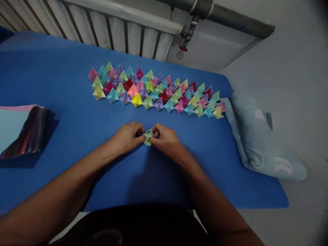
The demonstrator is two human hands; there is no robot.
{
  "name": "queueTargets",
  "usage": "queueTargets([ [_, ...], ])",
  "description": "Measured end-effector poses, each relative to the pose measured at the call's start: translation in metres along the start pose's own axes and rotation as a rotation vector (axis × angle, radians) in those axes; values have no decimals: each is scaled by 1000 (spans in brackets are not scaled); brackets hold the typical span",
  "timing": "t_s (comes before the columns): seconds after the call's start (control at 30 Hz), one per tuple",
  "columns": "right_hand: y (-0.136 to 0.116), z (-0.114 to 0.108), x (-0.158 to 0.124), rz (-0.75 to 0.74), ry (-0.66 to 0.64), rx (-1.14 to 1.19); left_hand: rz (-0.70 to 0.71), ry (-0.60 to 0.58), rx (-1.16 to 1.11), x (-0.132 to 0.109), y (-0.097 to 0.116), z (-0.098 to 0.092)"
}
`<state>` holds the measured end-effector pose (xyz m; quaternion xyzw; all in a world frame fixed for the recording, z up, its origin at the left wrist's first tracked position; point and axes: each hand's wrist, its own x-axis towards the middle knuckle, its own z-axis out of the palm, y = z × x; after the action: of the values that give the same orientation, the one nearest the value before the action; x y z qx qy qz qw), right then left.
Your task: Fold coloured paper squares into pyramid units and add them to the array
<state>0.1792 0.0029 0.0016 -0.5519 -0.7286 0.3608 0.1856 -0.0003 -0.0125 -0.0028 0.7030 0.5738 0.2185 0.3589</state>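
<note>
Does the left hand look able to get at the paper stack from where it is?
Probably yes: only bare mat lies between the left hand and the paper stack. It pinches the green piece together with the right hand, so it must let go first.

I am looking down at a blue-covered surface point(64, 75) that is filling most of the view. Behind its far edge a white ribbed radiator point(115, 34) is running along the wall. A dark grey pipe point(230, 18) is crossing above it toward the right, with a small red valve point(183, 48) hanging beneath a joint. A pale grey floor point(294, 85) is spreading to the right, where a light blue pillow point(261, 143) is lying against the surface's edge. Dim, even light is falling over everything.
</note>
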Motion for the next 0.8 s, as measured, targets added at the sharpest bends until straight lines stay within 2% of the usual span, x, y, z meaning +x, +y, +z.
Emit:
queueTargets([
  [0.07,1,0,2,-6,-10,-7,-11,27,5,2,1,1],
  [0.27,0,-2,11,45,-63,-13,-91,-12,-29,5,2,-1],
  [0.37,-2,-4,15,57,-89,-9,5,-19,-30,2,1,-8],
  [0.5,-3,-6,18,87,-113,-27,144,-99,40,-2,-1,-16],
  [0.67,-3,-6,18,101,-126,-23,176,-140,181,-5,-1,-19],
  [0.8,-6,-8,17,145,-177,-73,184,-285,323,-7,2,-19],
])
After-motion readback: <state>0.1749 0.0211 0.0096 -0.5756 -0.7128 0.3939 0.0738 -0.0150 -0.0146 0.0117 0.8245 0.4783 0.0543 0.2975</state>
